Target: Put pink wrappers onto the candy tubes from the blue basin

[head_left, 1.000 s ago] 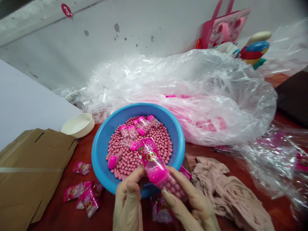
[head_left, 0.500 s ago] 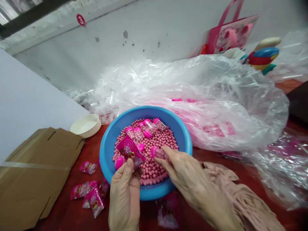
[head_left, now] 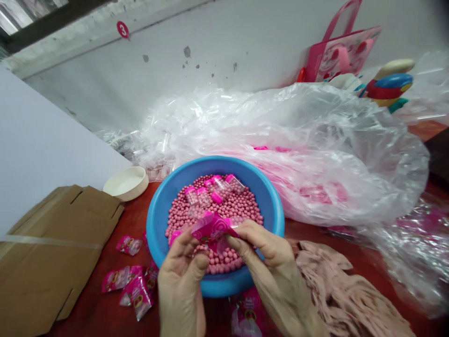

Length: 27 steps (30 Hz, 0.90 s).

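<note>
Over the blue basin I have a small pink printed packet, its top edge bent and spread. My left hand pinches the packet's left side. The fingers of my right hand are closed on its right edge. Just behind those fingers shows a pink-capped clear jar; whether they also touch it I cannot tell. Pink beads fill the basin's bottom. Several small pink-capped jars with beads inside lie on top of them.
Several pink packets lie left of the basin, beside flattened cardboard and a cream dish. Another packet lies in front. Large clear plastic bags fill the back. A beige cloth is at the right.
My right hand, earlier holding a pink-capped jar apart from the packet, has moved left and closed on the packet's edge. The packet has turned and its top has spread.
</note>
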Tool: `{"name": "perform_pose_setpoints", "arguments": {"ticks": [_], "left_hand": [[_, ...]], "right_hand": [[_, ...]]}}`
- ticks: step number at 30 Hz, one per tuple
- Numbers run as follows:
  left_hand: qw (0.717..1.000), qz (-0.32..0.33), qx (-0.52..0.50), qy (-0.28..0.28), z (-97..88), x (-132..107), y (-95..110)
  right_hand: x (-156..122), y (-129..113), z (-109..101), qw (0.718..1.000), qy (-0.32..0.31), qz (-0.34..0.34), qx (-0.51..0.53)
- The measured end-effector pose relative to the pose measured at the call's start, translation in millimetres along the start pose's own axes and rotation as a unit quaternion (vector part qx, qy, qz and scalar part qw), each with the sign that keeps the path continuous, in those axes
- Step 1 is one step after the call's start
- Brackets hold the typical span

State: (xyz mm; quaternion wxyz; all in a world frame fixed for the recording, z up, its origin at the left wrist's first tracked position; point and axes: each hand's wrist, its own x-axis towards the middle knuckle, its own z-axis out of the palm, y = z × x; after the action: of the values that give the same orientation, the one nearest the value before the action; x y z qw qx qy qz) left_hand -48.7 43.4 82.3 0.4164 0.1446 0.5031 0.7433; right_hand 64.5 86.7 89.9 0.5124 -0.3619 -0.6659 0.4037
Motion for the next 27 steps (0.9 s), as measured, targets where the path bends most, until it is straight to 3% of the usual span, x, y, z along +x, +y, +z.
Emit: {"name": "perform_pose_setpoints", "arguments": {"ticks": [3,6,8,11,13,15,17,20,22,27], "left_hand": [[0.989,0.110,0.091,-0.045,-2.6,6,17],[0.954,0.209,0.190,-0.101,-2.7,10,26],[0.929,0.239,0.253,-0.122,-2.2,12,27],[0.919,0.199,0.301,-0.157,-2.0,13,27],[0.942,0.131,0.260,-0.170,-1.9,12,25],[0.971,0.061,0.185,-0.139,-1.2,11,23],[0.988,0.026,0.131,-0.075,0.5,10,20],[0.996,0.024,0.089,0.012,4.4,9,17],[0.996,0.033,0.077,0.039,7.0,9,16],[0.996,0.044,0.066,0.042,11.5,4,14]], "right_hand": [[-1,0,-9,0.998,-0.047,0.007,-0.052],[-4,0,-11,0.990,-0.073,-0.016,-0.118],[-6,1,-10,0.984,-0.082,-0.035,-0.151],[-4,1,-10,0.979,-0.102,-0.044,-0.169],[-1,1,-11,0.981,-0.124,-0.015,-0.145],[0,-1,-13,0.987,-0.125,0.039,-0.088],[-2,-3,-13,0.993,-0.074,0.085,-0.026],[-10,-3,-11,0.995,0.039,0.088,0.026],[-16,-2,-8,0.995,0.075,0.058,0.044],[-22,0,-4,0.998,0.042,0.021,0.040]]}}
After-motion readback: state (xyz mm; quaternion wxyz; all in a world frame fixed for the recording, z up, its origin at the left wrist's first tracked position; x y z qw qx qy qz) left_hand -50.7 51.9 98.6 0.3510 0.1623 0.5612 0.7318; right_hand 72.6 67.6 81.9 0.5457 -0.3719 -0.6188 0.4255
